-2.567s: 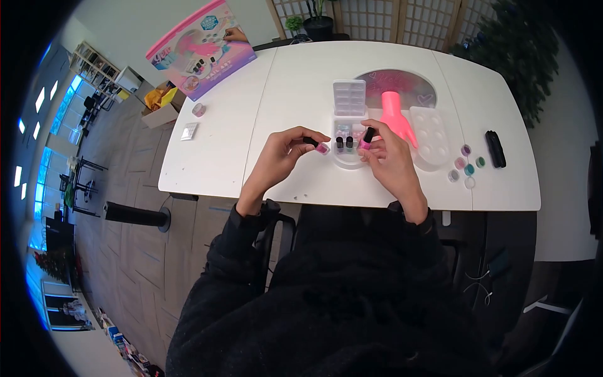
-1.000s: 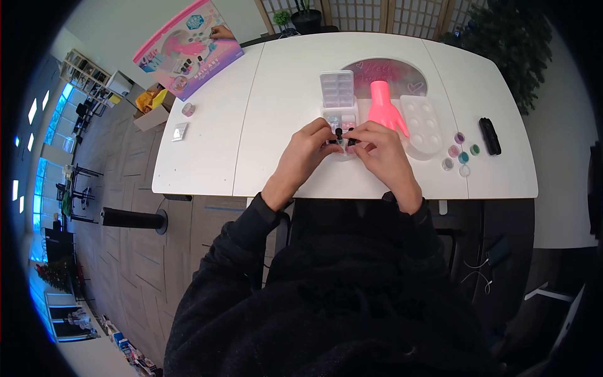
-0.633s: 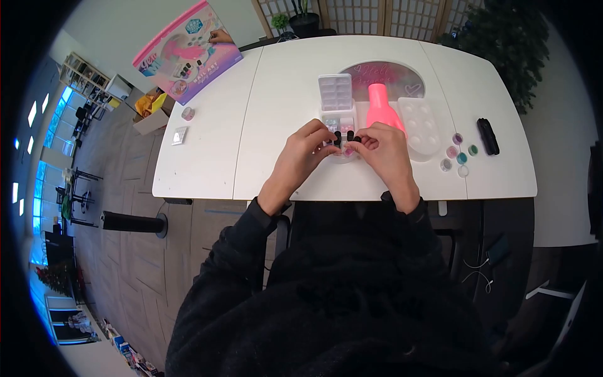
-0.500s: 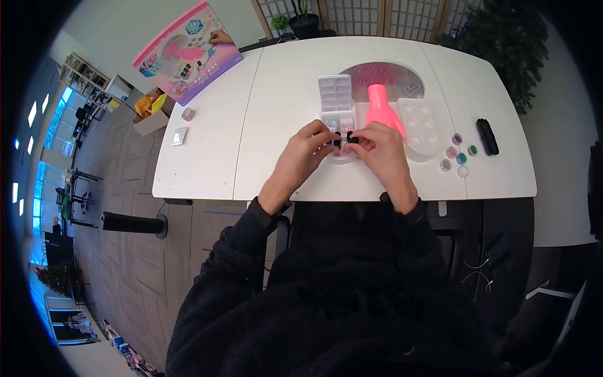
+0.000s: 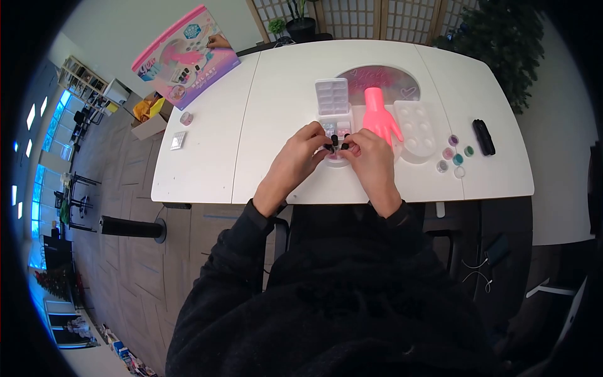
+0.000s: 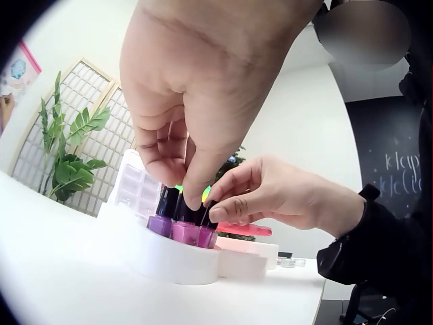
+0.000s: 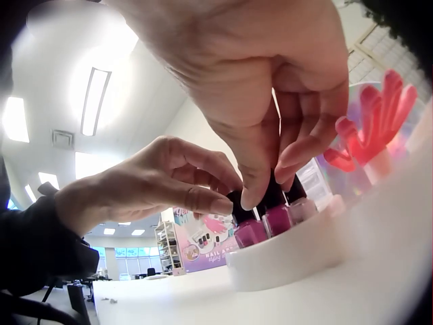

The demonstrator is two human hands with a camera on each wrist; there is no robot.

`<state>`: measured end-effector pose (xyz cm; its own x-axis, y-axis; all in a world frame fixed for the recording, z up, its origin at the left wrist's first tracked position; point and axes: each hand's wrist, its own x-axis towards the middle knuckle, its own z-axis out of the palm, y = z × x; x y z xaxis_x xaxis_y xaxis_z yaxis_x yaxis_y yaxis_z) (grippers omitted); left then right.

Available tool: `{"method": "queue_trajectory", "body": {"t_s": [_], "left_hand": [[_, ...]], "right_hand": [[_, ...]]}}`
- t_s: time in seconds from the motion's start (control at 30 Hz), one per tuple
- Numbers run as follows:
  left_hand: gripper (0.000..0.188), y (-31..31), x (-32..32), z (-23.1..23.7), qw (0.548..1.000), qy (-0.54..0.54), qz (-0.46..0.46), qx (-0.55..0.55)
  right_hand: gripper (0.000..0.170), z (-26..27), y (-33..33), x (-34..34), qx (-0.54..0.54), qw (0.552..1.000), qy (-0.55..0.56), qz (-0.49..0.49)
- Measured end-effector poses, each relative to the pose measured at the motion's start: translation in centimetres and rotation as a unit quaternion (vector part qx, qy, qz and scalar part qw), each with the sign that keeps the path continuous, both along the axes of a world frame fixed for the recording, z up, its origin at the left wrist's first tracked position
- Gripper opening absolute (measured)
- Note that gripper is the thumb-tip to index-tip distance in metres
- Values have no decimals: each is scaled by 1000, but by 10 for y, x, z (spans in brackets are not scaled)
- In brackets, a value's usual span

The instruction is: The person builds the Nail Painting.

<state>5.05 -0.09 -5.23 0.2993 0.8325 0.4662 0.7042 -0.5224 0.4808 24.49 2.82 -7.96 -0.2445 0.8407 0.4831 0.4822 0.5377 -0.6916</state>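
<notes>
Several nail polish bottles [image 6: 184,232] with black caps stand side by side in the curved front of a white organizer [image 7: 284,261]. In the head view my left hand [image 5: 292,162] holds the cap of a left bottle between thumb and fingers. My right hand [image 5: 372,162] pinches the cap of a bottle at the right. Seen from the right wrist, my left thumb and fingers are on the cap of the nearest magenta bottle [image 7: 250,232]; the right thumb and fingers grip the cap beside it. Behind, the organizer's clear compartment lid [image 5: 331,96] stands raised.
A pink model hand [image 5: 379,119] stands beside the organizer, before an oval mirror-like panel [image 5: 383,80]. To its right are a white tray with round wells [image 5: 416,131], several small glitter pots [image 5: 458,160] and a black case [image 5: 483,137]. A nail art box [image 5: 185,60] stands back left.
Both hands have come together and down, bringing two pink polish bottles from above the table into the organizer's front. In the last half second, the hands shift only slightly.
</notes>
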Motion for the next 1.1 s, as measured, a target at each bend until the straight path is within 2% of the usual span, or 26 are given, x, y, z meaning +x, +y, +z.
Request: {"method": "queue_trajectory", "body": {"t_s": [0.13, 0.43, 0.53, 0.6, 0.63, 0.7, 0.8, 1.03, 1.1], "left_hand": [[21, 1, 2, -1, 1000, -6, -7, -3], [25, -1, 6, 3, 1000, -6, -12, 1], [28, -3, 10, 13, 999, -36, -3, -41], [26, -1, 11, 15, 998, 2, 14, 60], [26, 0, 9, 15, 998, 2, 13, 61], [22, 3, 5, 13, 996, 77, 11, 52], [15, 2, 6, 6, 993, 95, 30, 67], [14, 1, 9, 4, 990, 121, 38, 68], [18, -1, 11, 7, 987, 127, 44, 83]], "right_hand": [[25, 0, -1, -2, -3, 1000, -3, -7], [35, 16, -7, 4, 3, 999, -44, -10], [36, 23, -9, 9, 16, 998, -45, -29], [28, 24, -8, 13, 67, 995, -64, -39], [28, 22, -6, 14, 67, 995, -64, -41], [24, 15, 0, 16, 93, 992, -84, -30], [27, 9, 1, 14, 82, 993, -85, -23], [28, 6, 6, 14, 74, 994, -80, -12], [38, -1, 10, 17, 62, 996, -67, 22]]}}
